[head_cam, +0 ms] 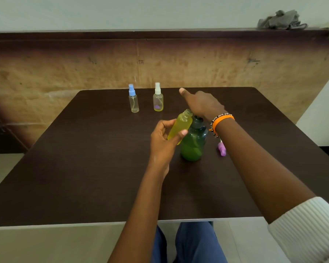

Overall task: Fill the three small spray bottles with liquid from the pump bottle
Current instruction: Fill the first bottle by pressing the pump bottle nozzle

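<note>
Closest to you, just short of the green pump bottle (193, 141), your left hand (164, 141) grips the uncapped spray bottle (179, 125): your thumb lies across its lower front and your fingers curl round behind it. That bottle is tilted, its open neck leaning up and to the right until it sits right beside the pump bottle's dark top, and it shows yellow liquid through most of its body. The pump bottle itself stands upright on the dark table (84, 177), roughly at the middle of the tabletop, green liquid visible in its lower part. To the right of the pump bottle, close by on the table and partly behind your right forearm, lies the purple spray cap (222, 149). Your right hand (202, 104) sits over the top of the pump bottle, back of the hand up, thumb stretched out toward the far side; the fingers are hidden beneath the hand, so you cannot tell from here whether they are pressing the pump head or how they lie. An orange band and a beaded bracelet (221, 120) circle that wrist. Beyond the pump bottle and to its left, near the table's far edge, stand two capped bottles well apart from your hands: the white-capped spray bottle (158, 99), with a little yellowish liquid at its base, and farther left the blue-capped spray bottle (133, 100), which looks clear.
</note>
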Tool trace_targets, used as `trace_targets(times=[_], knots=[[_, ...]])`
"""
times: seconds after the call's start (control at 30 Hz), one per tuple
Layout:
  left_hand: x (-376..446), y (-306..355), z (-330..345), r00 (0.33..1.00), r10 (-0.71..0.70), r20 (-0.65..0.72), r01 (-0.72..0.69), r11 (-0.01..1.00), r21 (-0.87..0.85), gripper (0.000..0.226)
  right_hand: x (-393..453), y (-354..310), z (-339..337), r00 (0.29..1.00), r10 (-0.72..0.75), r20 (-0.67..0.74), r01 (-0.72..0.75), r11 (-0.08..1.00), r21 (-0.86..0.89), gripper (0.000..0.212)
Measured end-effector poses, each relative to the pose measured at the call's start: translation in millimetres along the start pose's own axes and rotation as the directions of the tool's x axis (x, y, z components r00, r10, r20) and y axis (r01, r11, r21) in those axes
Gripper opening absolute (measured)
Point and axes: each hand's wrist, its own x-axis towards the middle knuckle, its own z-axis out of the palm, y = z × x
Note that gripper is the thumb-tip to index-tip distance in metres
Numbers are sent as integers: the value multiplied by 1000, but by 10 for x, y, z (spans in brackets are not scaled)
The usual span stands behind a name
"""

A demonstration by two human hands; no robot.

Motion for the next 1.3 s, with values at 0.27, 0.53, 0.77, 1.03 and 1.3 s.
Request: trace_targets(times=[0.27,0.53,0.77,1.03,1.3], knots=[[-7,-12,25,1000,1,-17,-1,1000,-31,24,79,-28,-32,999,-30,18,31,999,-37,78],[-5,-25,16,1000,3,-11,-3,1000,-21,25,28,-2,-12,1000,-3,-22,2,998,-61,76],[-9,-27,23,1000,-7,-20,6,999,-35,25,78,-53,-34,999,32,33,-28,991,-133,89],[-12,-45,20,1000,-1,-20,1,999,-41,25,19,-25,-18,1000,8,-21,-11,991,-130,81],[-13,-50,28,1000,-5,-25,4,998,-57,25,28,-1,-13,999,8,-49,-11,997,-75,81]])
